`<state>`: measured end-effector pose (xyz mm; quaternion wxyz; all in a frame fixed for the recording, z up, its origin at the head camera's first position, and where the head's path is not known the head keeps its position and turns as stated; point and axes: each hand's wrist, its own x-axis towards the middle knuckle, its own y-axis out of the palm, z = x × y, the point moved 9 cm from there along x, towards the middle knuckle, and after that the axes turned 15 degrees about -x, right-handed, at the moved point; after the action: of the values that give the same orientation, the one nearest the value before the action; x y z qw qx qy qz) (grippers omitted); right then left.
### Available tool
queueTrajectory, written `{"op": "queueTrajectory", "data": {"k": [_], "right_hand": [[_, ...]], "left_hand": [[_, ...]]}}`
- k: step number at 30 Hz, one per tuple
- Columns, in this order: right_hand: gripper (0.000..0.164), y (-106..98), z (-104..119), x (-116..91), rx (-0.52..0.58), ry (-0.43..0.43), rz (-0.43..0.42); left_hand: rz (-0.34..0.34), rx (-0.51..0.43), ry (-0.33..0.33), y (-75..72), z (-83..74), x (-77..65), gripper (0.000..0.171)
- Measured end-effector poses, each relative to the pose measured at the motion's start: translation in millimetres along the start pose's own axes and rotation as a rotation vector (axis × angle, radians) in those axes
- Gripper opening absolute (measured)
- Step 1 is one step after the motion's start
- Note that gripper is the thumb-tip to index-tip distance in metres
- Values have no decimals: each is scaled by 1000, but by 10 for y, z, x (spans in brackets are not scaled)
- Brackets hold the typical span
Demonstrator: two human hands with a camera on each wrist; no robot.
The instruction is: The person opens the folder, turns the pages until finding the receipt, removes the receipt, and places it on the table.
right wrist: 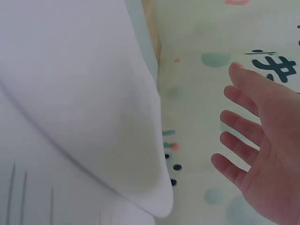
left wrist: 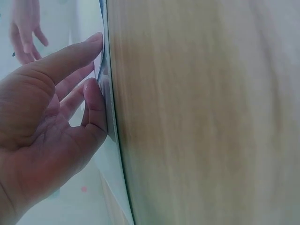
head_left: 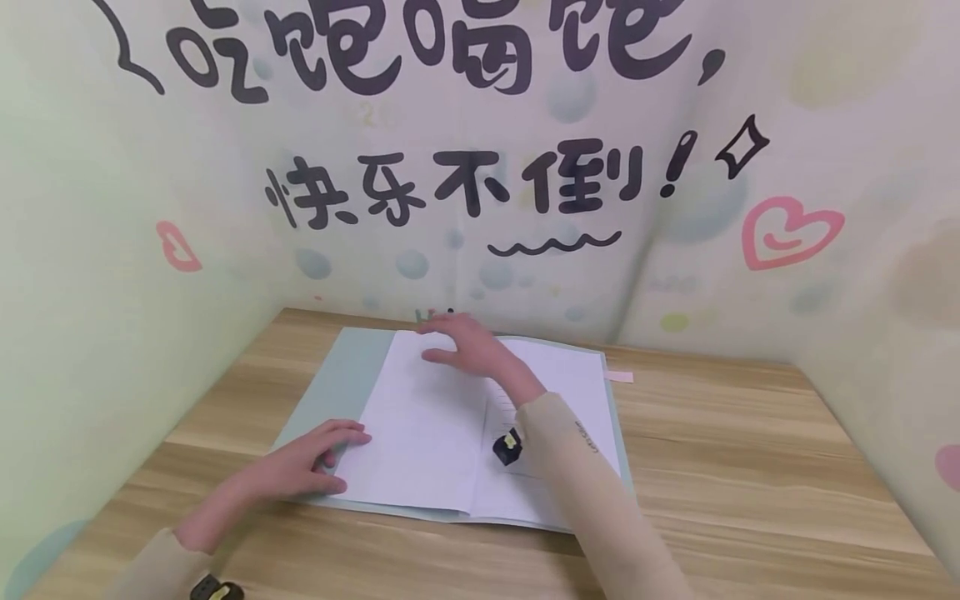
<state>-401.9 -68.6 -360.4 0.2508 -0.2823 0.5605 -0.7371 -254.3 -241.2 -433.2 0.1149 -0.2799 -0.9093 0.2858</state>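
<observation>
A notebook with a light blue cover point(head_left: 348, 362) lies open on the table. Its left white page point(head_left: 420, 433) is blank, and part of the right page point(head_left: 558, 367) shows printed lines near the fold. My left hand point(head_left: 296, 468) rests at the left page's lower left, fingertips on the paper and thumb near the bottom edge. Over the top of the notebook, close to the fold, my right hand point(head_left: 472, 350) is held with its fingers spread and nothing in them. From the right wrist, the raised corner of a page point(right wrist: 140, 187) bulges upward, apart from the fingers.
A pink tab point(head_left: 621, 377) sticks out from the notebook's right side. The wooden table point(head_left: 750, 467) extends to both sides and in front. Behind it stands a wall point(head_left: 450, 275) with large black writing and hearts. A black wrist camera point(head_left: 507, 447) overlaps the right page.
</observation>
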Motion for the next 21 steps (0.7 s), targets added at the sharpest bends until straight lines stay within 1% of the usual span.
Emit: {"op": "queueTrajectory", "data": {"k": [4,8,13,18,21], "right_hand": [[44,-158,-141,-164,112,37,-55],[45,-256,-303,-375,208,112,-75],[46,-340,-553,-651,242,215,-98],[50,-352,-846,-940,257,319,-119],[53,-366,-1000,-1114,260,356,-149]], "left_hand": [[3,-11,-14,-5,1,-5,59],[-6,-11,-8,-12,-22,-17,59],[-11,-8,-8,-17,-38,-25,57],[-4,-20,-18,-6,-34,-12,57],[1,-24,-9,2,-46,0,57]]}}
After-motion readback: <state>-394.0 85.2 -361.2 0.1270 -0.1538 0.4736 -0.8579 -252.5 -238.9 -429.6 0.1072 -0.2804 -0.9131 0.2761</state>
